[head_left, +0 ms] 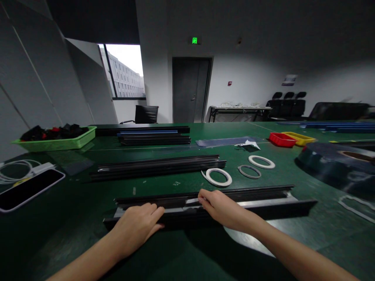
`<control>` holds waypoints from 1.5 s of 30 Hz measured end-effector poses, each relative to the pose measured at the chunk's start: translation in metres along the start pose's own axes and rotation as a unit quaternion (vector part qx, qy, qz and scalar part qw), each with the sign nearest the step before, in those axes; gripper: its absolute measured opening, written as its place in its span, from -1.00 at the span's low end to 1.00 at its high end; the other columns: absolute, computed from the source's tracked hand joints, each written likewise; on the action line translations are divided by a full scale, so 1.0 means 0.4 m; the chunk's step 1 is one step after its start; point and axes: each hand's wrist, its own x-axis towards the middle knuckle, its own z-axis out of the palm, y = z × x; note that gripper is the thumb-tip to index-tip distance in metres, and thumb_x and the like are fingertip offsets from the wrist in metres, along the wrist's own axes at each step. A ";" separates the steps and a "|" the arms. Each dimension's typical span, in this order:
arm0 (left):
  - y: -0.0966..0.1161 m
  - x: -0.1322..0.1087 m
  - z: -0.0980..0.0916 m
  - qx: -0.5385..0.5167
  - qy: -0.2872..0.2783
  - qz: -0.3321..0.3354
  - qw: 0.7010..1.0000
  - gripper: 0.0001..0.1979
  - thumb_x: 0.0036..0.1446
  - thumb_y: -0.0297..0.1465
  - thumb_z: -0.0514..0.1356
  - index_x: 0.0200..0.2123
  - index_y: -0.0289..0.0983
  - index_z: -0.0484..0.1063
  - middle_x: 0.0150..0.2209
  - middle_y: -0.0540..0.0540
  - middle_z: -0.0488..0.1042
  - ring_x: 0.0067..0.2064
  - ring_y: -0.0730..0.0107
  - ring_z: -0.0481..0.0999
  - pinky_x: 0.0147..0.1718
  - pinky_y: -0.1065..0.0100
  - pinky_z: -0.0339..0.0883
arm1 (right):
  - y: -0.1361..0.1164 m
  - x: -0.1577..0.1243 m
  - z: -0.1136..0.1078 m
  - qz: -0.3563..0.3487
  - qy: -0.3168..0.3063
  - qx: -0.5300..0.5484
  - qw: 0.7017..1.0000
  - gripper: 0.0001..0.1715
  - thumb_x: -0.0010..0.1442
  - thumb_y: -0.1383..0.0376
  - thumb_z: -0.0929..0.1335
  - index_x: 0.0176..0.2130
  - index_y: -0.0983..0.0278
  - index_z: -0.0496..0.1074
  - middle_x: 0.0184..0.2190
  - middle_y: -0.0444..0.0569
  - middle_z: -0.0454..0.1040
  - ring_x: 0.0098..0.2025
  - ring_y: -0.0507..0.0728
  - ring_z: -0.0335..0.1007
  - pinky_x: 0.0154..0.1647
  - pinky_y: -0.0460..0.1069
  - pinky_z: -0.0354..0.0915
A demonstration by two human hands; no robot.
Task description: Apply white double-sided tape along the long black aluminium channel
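Note:
A long black profile strip (263, 208) lies across the green table just in front of me, with a stack of similar strips (249, 192) behind it. My left hand (137, 224) rests flat on the strip's left part, fingers stretched out. My right hand (218, 207) is at the strip's middle, fingertips pinched on a thin pale tape or film (191, 201) along its top; what exactly they grip is too small to name.
More black strips (158, 166) lie further back, another pile (152, 137) behind. Tape rings (218, 176) (261, 161) sit mid-table. A green basket (58, 142) and a phone (29, 188) are at left, red (281, 139) and yellow trays at right, a big film roll (336, 160) at far right.

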 end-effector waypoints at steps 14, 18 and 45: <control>-0.018 -0.007 -0.016 -0.014 -0.035 -0.107 0.993 -0.64 0.03 -0.25 0.04 -0.10 -0.23 0.29 -0.21 -0.15 0.48 -0.18 0.15 0.46 -0.23 0.20 0.29 | -0.005 -0.003 0.000 0.007 -0.020 0.007 1.000 -0.67 0.26 0.25 0.12 -0.17 0.29 0.38 -0.38 0.01 0.46 -0.33 0.10 0.36 -0.32 -0.06 0.11; -0.016 -0.007 -0.019 -0.018 -0.031 -0.097 0.995 -0.66 0.03 -0.26 0.04 -0.11 -0.23 0.29 -0.23 -0.14 0.48 -0.21 0.17 0.46 -0.26 0.22 0.29 | -0.008 -0.004 -0.001 0.006 -0.019 0.011 1.000 -0.67 0.25 0.26 0.12 -0.16 0.29 0.37 -0.37 0.01 0.45 -0.32 0.10 0.36 -0.31 -0.06 0.12; -0.019 -0.011 -0.016 -0.021 -0.019 -0.084 0.996 -0.71 0.05 -0.26 0.00 -0.16 -0.22 0.29 -0.28 -0.11 0.47 -0.26 0.19 0.45 -0.30 0.23 0.27 | -0.014 0.001 -0.006 0.009 -0.031 0.029 0.999 -0.68 0.27 0.21 0.12 -0.20 0.28 0.35 -0.38 0.01 0.44 -0.35 0.09 0.35 -0.35 -0.06 0.12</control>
